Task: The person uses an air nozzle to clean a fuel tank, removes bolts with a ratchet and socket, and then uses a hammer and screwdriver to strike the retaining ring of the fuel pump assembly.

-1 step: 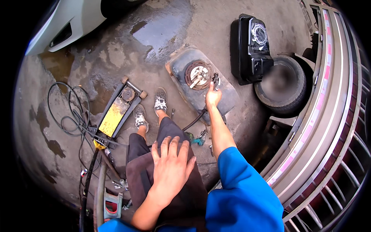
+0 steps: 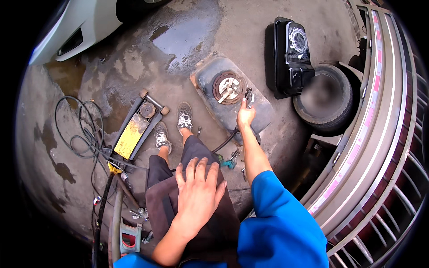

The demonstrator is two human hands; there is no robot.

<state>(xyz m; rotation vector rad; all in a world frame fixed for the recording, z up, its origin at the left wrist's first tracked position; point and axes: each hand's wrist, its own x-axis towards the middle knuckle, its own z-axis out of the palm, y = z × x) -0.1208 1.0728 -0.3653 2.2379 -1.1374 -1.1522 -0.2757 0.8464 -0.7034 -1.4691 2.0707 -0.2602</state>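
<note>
Right hand [image 2: 245, 115] gripped a small dark tool [image 2: 248, 95] just beside the tank's round fitting [image 2: 228, 87], arm stretched out; left hand [image 2: 199, 194] lay flat, fingers spread, on the thigh, seemingly bracing.

Single head-worn fisheye view, looking steeply down from standing height, facing the concrete floor [image 2: 134, 58], the person's own thigh close below, edges bending outward.
</note>
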